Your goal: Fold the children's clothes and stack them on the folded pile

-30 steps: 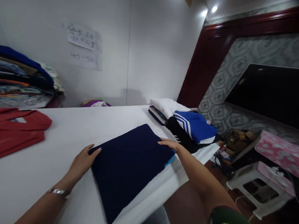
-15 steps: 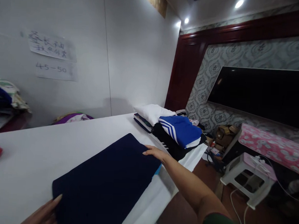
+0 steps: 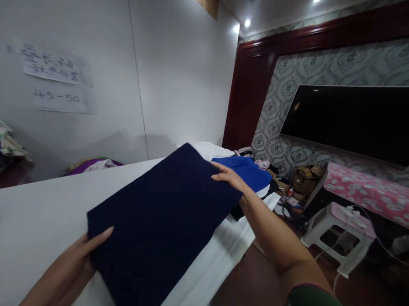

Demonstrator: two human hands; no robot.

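A folded navy garment [image 3: 160,214] is held in both hands over the white table [image 3: 33,217], its near corner reaching past the bottom of the view. It slants from the near edge towards the far right corner and looks lifted clear of the tabletop, its far end the higher.

The left hand [image 3: 70,267] has its grip closed on the garment's left edge, thumb lying on top and the other fingers out of sight below. The right hand [image 3: 229,177] grips the opposite edge near the far end, with fingers showing on the upper face; what lies underneath is hidden.

Towards the table's far right corner, just beyond the right hand, sits a pile of clothes: a blue garment [image 3: 249,171], a white garment [image 3: 208,149] behind it, and some black cloth [image 3: 237,212] partly covered by the navy piece. A purple bundle [image 3: 94,165] shows past the far edge, below two handwritten paper sheets [image 3: 58,67] on the wall.

Off the table's right end, a white stool with a pink seat [image 3: 337,210] stands on the floor, near some cardboard boxes [image 3: 304,181].
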